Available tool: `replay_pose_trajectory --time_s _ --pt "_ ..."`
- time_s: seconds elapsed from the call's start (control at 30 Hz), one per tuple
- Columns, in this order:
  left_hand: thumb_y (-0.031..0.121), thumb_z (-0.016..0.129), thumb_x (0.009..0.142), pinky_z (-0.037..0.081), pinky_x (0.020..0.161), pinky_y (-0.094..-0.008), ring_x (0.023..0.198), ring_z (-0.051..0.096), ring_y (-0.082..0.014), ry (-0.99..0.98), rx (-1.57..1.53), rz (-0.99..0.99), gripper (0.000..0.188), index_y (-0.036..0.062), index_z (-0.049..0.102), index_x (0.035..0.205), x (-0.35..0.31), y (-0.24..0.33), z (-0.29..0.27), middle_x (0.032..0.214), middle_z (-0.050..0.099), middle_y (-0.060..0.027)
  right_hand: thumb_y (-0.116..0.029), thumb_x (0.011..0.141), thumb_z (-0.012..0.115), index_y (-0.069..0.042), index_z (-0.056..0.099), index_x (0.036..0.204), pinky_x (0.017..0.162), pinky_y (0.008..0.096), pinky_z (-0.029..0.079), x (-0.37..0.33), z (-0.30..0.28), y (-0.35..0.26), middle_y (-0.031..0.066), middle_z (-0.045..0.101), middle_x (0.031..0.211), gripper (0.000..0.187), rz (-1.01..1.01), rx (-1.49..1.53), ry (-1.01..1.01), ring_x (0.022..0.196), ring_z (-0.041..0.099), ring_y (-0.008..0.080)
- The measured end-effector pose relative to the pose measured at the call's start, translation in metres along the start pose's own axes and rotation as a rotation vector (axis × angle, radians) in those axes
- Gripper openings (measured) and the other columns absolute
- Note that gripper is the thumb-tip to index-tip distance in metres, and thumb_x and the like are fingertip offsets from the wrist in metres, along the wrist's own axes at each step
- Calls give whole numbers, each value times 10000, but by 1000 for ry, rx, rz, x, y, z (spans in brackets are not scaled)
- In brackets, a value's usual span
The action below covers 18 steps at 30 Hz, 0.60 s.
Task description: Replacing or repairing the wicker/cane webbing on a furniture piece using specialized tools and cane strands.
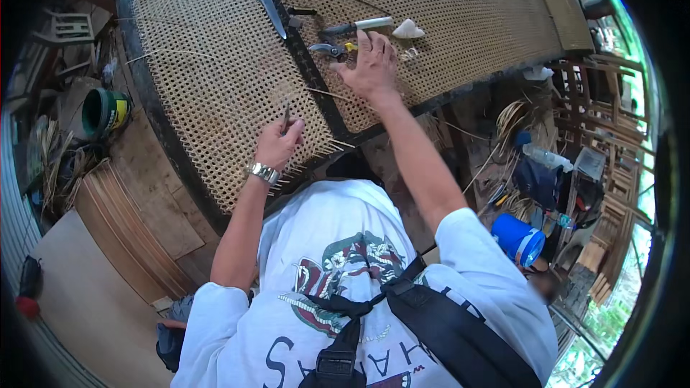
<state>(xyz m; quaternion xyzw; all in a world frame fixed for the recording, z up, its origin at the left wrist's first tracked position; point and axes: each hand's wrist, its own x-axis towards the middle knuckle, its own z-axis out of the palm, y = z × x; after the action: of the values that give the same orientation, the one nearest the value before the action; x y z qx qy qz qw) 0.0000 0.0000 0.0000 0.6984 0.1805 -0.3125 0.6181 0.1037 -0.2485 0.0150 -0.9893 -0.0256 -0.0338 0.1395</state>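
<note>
My left hand point(279, 142), a metal watch point(263, 172) at its wrist, is closed on a thin dark pointed tool point(287, 113), mostly hidden by the fingers. Beneath it spreads a woven cane panel point(215, 50) in a dark frame point(316, 75), with loose cane ends point(341, 145) sticking out at the near edge. My right hand point(371, 68) hovers over the right-hand panel with fingers apart and curved. Beside its fingers lie pruning shears point(329, 49) with a yellow part. A knife with a white handle point(374, 22) and a white lump point(408, 29) are just beyond.
A long metal blade point(271, 11) rests along the frame's middle bar. At the left stands a dark green bucket point(106, 111); at the right, a blue bucket point(517, 239). Wooden chair frames point(607, 93) and loose cane strands point(512, 118) crowd the right side.
</note>
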Motion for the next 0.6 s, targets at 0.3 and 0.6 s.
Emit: replay_pose_trajectory --time_s 0.3,0.6 --pt "236 764 842 545 793 -422 900 675 -327 -127 873 606 299 78 739 1094 92 59 16 990 680 -137 -428 912 639 -32 431 1428 884 566 486 13 -29 36 205 587 1108 683 -334 -337 -179 1032 597 355" --pt "164 658 919 556 710 -471 854 670 -345 -372 1340 835 157 92 616 1053 115 72 25 1043 603 -112 -226 949 575 -45 524 1298 733 356 538 -125 -140 89 92 648 883 396 384 734 -612 795 673 205"
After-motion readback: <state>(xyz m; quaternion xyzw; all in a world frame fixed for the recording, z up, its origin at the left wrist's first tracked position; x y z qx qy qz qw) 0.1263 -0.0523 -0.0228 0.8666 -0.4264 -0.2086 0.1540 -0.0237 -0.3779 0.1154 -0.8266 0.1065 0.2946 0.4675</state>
